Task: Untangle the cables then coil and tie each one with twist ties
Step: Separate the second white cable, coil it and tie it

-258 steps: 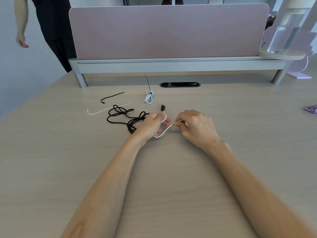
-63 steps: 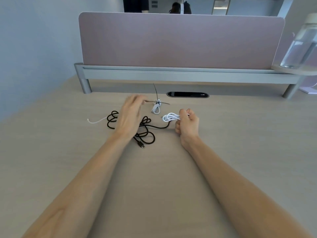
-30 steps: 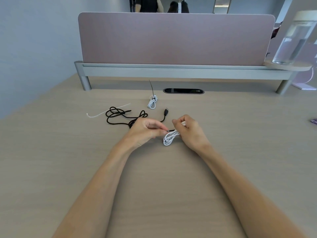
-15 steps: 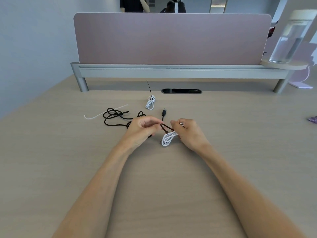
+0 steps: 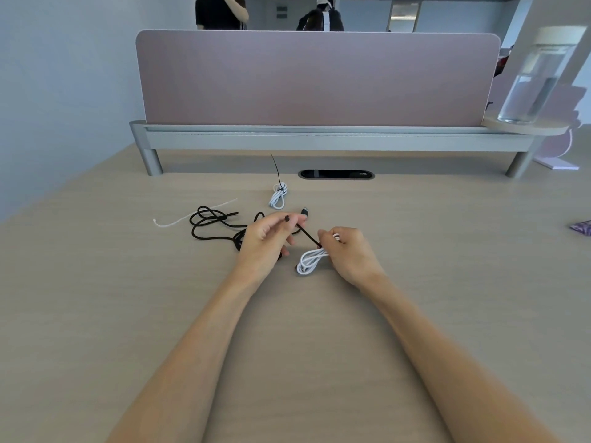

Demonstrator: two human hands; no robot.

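Two grips closed: your left hand (image 5: 265, 240) pinches a thin black twist tie (image 5: 307, 235); your right hand (image 5: 349, 254) clasps the coiled white cable (image 5: 307, 262).

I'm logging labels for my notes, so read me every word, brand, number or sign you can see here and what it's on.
None can be read.
Small plate in the background: marks too small and blurred to read.
Purple packet at the right edge: blurred, no legible print.
Water bottle: no label shows.
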